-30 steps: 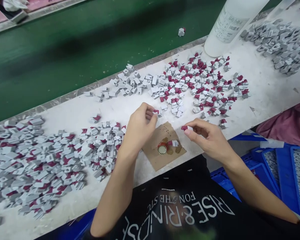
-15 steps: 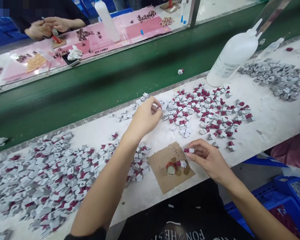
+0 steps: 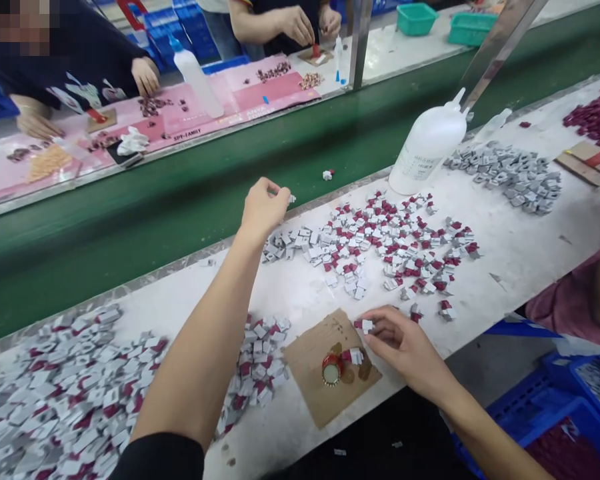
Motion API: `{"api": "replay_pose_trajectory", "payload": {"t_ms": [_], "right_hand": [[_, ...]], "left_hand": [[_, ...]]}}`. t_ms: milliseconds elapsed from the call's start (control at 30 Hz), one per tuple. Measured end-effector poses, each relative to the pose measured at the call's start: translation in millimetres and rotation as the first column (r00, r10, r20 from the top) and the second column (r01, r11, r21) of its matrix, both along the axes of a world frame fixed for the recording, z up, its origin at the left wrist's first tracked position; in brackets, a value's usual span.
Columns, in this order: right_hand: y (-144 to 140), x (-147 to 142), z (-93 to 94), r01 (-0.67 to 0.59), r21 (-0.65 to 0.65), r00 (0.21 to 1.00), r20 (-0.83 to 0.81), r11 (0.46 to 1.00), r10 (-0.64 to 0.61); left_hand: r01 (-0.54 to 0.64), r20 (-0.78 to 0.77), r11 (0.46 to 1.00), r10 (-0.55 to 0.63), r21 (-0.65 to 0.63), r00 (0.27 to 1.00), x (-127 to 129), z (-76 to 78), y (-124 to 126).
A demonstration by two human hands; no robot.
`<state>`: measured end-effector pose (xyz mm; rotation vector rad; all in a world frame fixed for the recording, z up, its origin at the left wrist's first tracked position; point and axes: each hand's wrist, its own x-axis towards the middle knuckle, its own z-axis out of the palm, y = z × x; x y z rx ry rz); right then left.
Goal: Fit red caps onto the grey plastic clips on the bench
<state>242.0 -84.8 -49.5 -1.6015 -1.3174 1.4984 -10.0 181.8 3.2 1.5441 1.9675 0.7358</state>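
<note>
Left hand point(image 3: 264, 208) pinches a grey clip point(image 3: 291, 199) above the belt point(image 3: 130, 213); right hand point(image 3: 405, 347) grips a red-grey clip point(image 3: 365, 325) beside the cardboard point(image 3: 310, 373), near its glue cap point(image 3: 331, 371).

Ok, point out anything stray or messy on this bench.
One small grey-and-red piece lies alone on the green conveyor belt, apart from the piles on the white bench. Brownish wet stains mark the cardboard square around the red bottle cap.

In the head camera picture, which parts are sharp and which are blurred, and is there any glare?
Head view: the left hand and right hand are fairly sharp; the grey-and-red parts between them look crisp; the parts pile at lower left is smeared; soft glare lies on the white bottle; lighting is even, shadows faint.
</note>
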Motion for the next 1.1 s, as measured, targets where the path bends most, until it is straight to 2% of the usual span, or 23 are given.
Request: {"api": "replay_pose_trajectory", "payload": {"t_ms": [167,300,400,467,567,700,833,933,1033,1100], "right_hand": [[5,-5,-4.5,-0.006,-0.022,0.999,-0.038,1.0,0.005],[11,-9,-23.1,0.056,0.042,0.996,-0.074,0.998,-0.052],[14,-12,-36.9,0.086,0.031,0.989,-0.121,0.996,-0.081],[14,-13,-41.2,0.093,0.021,0.986,-0.144,0.995,-0.089],[16,-15,-38.1,0.11,0.05,0.986,-0.134,0.993,-0.103],[23,-15,-23.4,0.058,0.071,0.994,-0.101,0.996,-0.051],[21,-9,-11.9,0.002,0.21,0.995,0.098,0.978,-0.023],[12,0,-8.6,-0.044,0.298,0.945,0.321,0.954,-0.057],[6,13,-5.4,-0.046,0.312,0.868,0.484,0.949,-0.116],[7,20,-0.2,-0.024,0.324,0.837,0.524,0.946,-0.158]], "left_hand": [[-0.026,-0.071,0.999,0.024,-0.024,0.997,-19,-6.7,18],[-0.014,-0.148,0.995,-0.001,-0.101,0.989,-28,-15.7,39],[0.016,-0.226,0.988,-0.05,-0.151,0.973,-29,-19.2,50],[0.016,-0.291,0.989,-0.058,-0.145,0.955,-26,-19.7,53],[0.032,-0.369,0.995,-0.065,-0.095,0.927,-16,-19.7,55],[0.164,-0.385,0.984,-0.176,-0.065,0.906,13,-23.2,60],[0.228,-0.357,0.971,-0.24,-0.078,0.903,43,-27.2,67],[0.237,-0.316,0.968,-0.249,-0.077,0.916,52,-26.4,63],[0.273,-0.241,0.959,-0.284,-0.079,0.928,53,-18.8,42],[0.321,-0.157,0.945,-0.328,-0.071,0.932,51,-8.7,14]]}}
